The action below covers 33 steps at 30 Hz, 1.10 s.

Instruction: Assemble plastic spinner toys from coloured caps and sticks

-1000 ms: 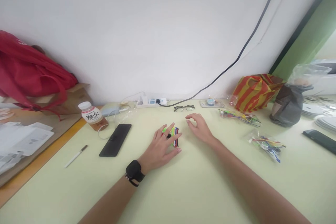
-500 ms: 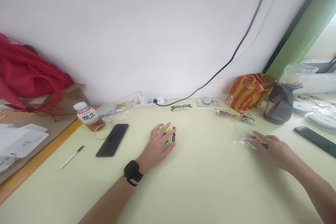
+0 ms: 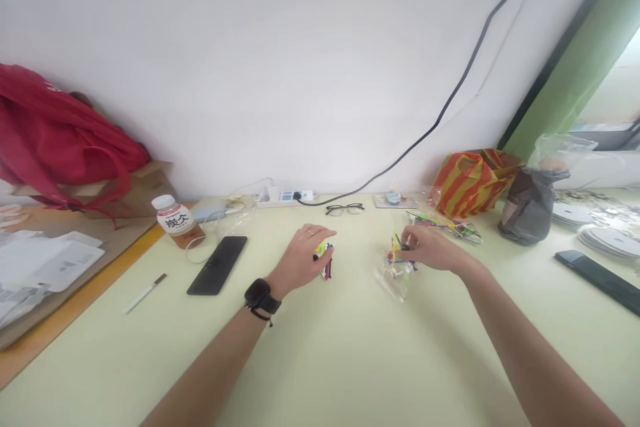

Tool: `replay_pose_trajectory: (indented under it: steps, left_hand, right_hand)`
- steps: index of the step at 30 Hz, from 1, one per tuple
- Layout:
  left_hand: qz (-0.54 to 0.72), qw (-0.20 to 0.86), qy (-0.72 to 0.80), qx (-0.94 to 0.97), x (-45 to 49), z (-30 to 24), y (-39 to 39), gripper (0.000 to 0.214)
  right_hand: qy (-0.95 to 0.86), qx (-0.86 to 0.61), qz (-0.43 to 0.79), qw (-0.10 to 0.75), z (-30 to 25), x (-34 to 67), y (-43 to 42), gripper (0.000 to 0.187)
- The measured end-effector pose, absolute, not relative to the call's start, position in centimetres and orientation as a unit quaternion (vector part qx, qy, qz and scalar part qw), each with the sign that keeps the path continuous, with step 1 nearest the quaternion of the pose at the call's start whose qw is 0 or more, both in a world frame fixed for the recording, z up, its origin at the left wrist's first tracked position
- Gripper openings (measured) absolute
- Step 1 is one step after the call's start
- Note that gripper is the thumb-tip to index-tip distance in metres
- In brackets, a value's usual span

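My left hand (image 3: 303,255) is closed over a small bundle of coloured sticks (image 3: 325,261) on the pale green table (image 3: 350,360). A black watch sits on that wrist. To its right, my right hand (image 3: 430,249) grips a clear plastic packet of coloured pieces (image 3: 396,270) and holds it just above the table. The two hands are a short way apart. A second clear packet of coloured pieces (image 3: 445,223) lies behind my right hand.
A black phone (image 3: 218,265), a white pen (image 3: 145,293) and a drink bottle (image 3: 177,219) lie left. Glasses (image 3: 344,209) and a power strip (image 3: 285,197) sit by the wall. A striped bag (image 3: 470,181), a dark wrapped object (image 3: 530,203), plates (image 3: 607,238) and another phone (image 3: 597,271) are right.
My right hand reached right to the packet, took hold of it and brought it back beside my left hand. My left hand curled tighter over the coloured sticks.
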<state>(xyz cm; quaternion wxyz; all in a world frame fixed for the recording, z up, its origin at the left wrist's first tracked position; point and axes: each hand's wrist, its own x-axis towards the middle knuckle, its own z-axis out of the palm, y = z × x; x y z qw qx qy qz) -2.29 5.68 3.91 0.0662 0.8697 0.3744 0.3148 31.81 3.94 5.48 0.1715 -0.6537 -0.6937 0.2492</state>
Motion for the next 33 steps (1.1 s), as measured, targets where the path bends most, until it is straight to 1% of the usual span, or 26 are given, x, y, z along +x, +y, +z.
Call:
replay_pose_trajectory:
  steps: [3,6,8,12,15,17,21,24,28,31,33]
  left_hand:
    - [0.270,0.141,0.386,0.871,-0.5,5.1,7.7,0.028]
    - [0.237,0.236,0.401,0.853,0.8,6.0,9.4,0.033]
    - [0.246,0.272,0.399,0.840,1.3,6.4,10.2,0.035]
    - [0.277,0.309,0.389,0.822,1.7,6.6,10.9,0.038]
    - [0.293,0.323,0.390,0.811,1.5,6.3,11.0,0.041]
    - [0.286,0.344,0.389,0.805,1.4,6.1,10.9,0.045]
    - [0.262,0.414,0.351,0.798,2.1,5.4,10.3,0.058]
    - [0.240,0.464,0.312,0.793,2.9,4.8,9.8,0.063]
    - [0.213,0.465,0.299,0.806,3.7,3.9,9.8,0.055]
    - [0.202,0.456,0.293,0.816,3.8,3.2,10.0,0.048]
    - [0.198,0.445,0.308,0.817,3.9,2.8,9.9,0.044]
  right_hand:
    - [-0.724,-0.637,0.231,0.132,7.9,29.3,5.2,0.021]
    - [-0.737,-0.624,0.239,0.096,8.9,27.7,6.2,0.024]
    - [-0.748,-0.608,0.248,0.098,9.0,27.3,6.8,0.025]
    - [-0.779,-0.558,0.244,0.149,8.8,27.3,7.5,0.018]
    - [-0.788,-0.538,0.240,0.179,8.8,27.3,7.5,0.026]
    - [-0.786,-0.535,0.238,0.197,9.1,27.2,7.4,0.026]
    - [-0.787,-0.517,0.226,0.251,10.2,27.0,6.6,0.017]
    - [-0.790,-0.495,0.218,0.288,11.1,27.2,5.8,0.017]
    - [-0.787,-0.483,0.199,0.329,11.8,28.5,5.6,0.015]
    - [-0.739,-0.503,0.182,0.411,11.5,30.3,6.4,0.011]
    - [-0.684,-0.522,0.207,0.466,10.6,31.9,7.4,0.010]
